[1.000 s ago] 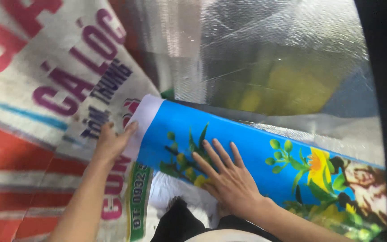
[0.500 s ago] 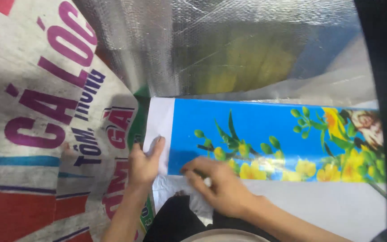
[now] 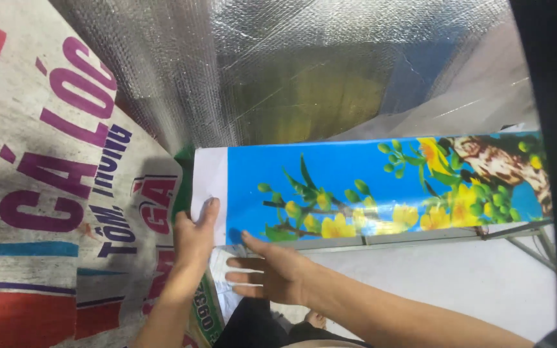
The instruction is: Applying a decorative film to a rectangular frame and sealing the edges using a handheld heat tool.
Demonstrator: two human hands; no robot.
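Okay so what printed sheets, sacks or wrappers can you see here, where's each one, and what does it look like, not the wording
Printed poster roll: centre to right, long, bright blue with yellow blossoms, green buds and a white end margin, touched by the left hand and right hand.
Woven sack sheet: left side, off-white with large purple and red lettering and coloured stripes.
Silver bubble foil: top, crinkled and reflective.

Brightness: fairly bright and even, colours strongly saturated.
Glare: soft white sheen on the crinkled silver foil sheet (image 3: 278,71) above the hands, brightest toward its upper right.
Shadow: a dark patch falls on the printed woven sack (image 3: 66,180) just left of the left hand (image 3: 195,235); the right hand (image 3: 272,274) shades the white sheet beneath it.
Focus: mild softness overall, fine detail smeared.
Edge: a black, unlit band fills the far right side.
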